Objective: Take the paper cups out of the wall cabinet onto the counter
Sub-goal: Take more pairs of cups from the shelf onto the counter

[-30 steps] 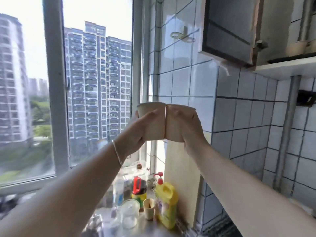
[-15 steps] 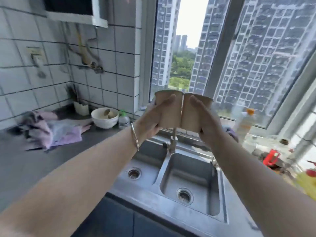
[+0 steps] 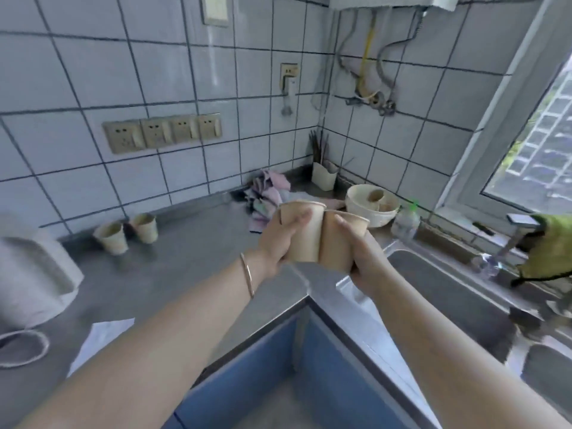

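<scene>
1. While we are carrying two tan paper cups over the grey steel counter (image 3: 192, 261), our left hand (image 3: 278, 243) is wrapping its fingers closed around the left tan paper cup (image 3: 305, 233) — upright, rim up.
2. Our right hand (image 3: 362, 258) is clasping the right tan paper cup (image 3: 335, 243) likewise; the two cups are touching side by side.
3. Two more tan paper cups (image 3: 127, 232) are already standing by the tiled wall, so we are judging part of the job done.
4. We are still needing to set this pair down — whether more are waiting in the cabinet, we cannot tell.
</scene>
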A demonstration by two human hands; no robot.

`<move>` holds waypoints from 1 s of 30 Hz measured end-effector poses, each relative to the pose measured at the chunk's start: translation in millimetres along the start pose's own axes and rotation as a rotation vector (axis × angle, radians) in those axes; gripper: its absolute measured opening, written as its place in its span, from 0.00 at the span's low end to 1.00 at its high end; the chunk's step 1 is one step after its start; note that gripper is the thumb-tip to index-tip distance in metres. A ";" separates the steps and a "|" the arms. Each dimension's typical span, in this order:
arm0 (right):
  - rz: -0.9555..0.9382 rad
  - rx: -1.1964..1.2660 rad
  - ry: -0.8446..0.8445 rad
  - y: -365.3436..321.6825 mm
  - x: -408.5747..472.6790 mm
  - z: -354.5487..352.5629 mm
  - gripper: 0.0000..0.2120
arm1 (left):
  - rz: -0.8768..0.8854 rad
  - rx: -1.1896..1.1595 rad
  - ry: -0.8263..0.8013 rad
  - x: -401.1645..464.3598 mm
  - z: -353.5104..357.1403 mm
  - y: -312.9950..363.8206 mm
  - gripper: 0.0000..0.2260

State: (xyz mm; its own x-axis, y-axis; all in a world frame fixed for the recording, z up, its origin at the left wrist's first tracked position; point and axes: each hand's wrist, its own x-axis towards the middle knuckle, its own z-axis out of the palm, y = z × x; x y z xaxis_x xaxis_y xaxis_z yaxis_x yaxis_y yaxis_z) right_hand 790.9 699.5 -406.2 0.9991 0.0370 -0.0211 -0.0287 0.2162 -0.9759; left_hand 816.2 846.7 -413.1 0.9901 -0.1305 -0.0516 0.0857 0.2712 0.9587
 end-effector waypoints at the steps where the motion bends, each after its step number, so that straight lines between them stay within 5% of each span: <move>1: 0.039 -0.006 -0.027 9.9 14.5 15.7 0.25 | -0.005 -0.016 0.027 6.5 -21.8 -2.4 0.29; 3: 0.108 -0.011 -0.079 28.3 42.7 45.2 0.26 | -0.042 -0.033 0.098 18.0 -61.2 -5.7 0.29; 6: 0.173 -0.018 -0.155 53.5 86.6 84.5 0.07 | -0.065 -0.048 0.180 39.0 -114.3 -10.6 0.28; 10: 0.254 -0.067 -0.272 86.1 147.8 130.8 0.14 | -0.123 -0.032 0.297 70.1 -174.6 -15.4 0.11; 12: 0.282 -0.051 -0.328 104.6 182.6 150.0 0.02 | -0.146 -0.035 0.359 88.1 -202.8 -17.1 0.24; 14: 0.321 -0.056 -0.427 121.8 216.3 166.6 0.04 | -0.160 -0.040 0.409 108.0 -229.3 -20.9 0.46; 17: 0.413 -0.079 -0.529 143.2 263.2 188.5 0.05 | -0.182 -0.123 0.454 138.7 -264.6 -26.0 0.53; 19: 0.479 -0.092 -0.560 161.8 292.9 198.7 0.05 | -0.198 -0.122 0.470 158.6 -285.6 -33.3 0.46; 22: 0.528 -0.148 -0.611 187.2 334.0 213.6 0.08 | -0.196 -0.079 0.503 185.7 -311.6 -44.1 0.14; 23: 0.528 -0.173 -0.603 194.2 345.3 218.1 0.09 | -0.201 -0.061 0.519 193.5 -318.9 -47.5 0.10; 30: 0.393 -0.386 -0.457 240.0 405.0 232.6 0.19 | -0.223 0.054 0.800 239.5 -367.9 -87.2 0.28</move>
State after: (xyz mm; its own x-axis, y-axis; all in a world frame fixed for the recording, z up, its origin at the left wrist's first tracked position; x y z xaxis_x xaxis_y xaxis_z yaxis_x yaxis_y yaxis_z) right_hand 1181.3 993.4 -598.5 0.8016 0.4648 -0.3761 -0.2859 -0.2545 -0.9238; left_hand 1086.8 1142.5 -612.0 0.7321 0.5471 -0.4059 0.3041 0.2708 0.9134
